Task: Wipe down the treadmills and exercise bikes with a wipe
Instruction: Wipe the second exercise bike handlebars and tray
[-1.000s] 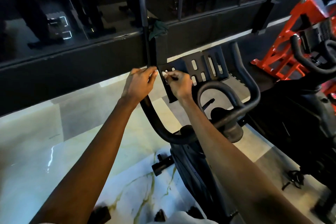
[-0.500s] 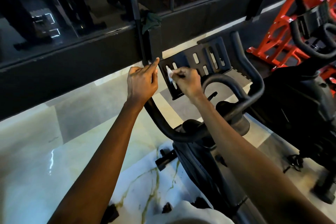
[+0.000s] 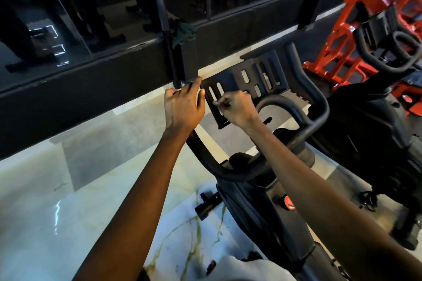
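Now, at centre frame, my left hand (image 3: 182, 107) is gripping the left handlebar (image 3: 202, 151) of the black exercise bike (image 3: 255, 201). Just right of it, my right hand (image 3: 238, 108) is pinching a barely showing wipe (image 3: 217, 104) against the slotted tray (image 3: 251, 80). A red machine (image 3: 342, 29) is standing in the upper right.

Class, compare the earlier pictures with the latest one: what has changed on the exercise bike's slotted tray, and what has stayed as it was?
The right hand, pinching the wipe, has drawn it down the left slots of the slotted tray, toward the person; less of the wipe shows. Nothing was taken up or let go. The left hand still holds the tray's left edge, and the bike has not moved.
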The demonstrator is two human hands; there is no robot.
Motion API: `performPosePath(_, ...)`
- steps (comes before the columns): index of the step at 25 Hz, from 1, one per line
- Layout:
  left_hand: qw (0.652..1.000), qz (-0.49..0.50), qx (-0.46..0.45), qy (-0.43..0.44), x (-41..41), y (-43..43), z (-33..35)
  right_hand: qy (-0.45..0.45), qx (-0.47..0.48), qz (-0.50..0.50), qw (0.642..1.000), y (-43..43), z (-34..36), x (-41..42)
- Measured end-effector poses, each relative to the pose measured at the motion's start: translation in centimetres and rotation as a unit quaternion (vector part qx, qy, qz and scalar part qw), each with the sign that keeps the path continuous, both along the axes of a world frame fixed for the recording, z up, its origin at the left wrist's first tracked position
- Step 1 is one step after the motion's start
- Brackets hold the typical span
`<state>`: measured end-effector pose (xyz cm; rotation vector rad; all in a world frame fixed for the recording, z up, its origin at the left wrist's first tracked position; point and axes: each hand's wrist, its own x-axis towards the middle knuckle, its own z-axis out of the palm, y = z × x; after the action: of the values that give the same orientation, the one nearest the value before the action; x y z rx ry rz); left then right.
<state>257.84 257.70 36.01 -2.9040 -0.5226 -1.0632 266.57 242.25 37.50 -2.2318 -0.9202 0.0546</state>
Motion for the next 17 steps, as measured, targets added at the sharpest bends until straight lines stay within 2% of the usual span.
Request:
performPosePath(4,1.0,-0.009,-0.003,-0.01,-0.2,0.0,-0.1,-0.095,0.035,-0.063,0.993,3.3,1.7,2.0)
performPosePath(8,1.0,-0.012,-0.009,-0.016,-0.2,-0.1,-0.2,-0.088,0.044,-0.05,0.994,3.6,0.2,0.5)
performPosePath(12,1.0,0.002,-0.005,-0.007,-0.2,-0.3,0.1,-0.086,-0.049,-0.002,0.995,1.6,0.0,0.9)
performPosePath(17,1.0,0.002,-0.021,0.014,-0.3,-0.4,0.3,-0.186,-0.053,-0.021,0.981,3.3,1.7,2.9)
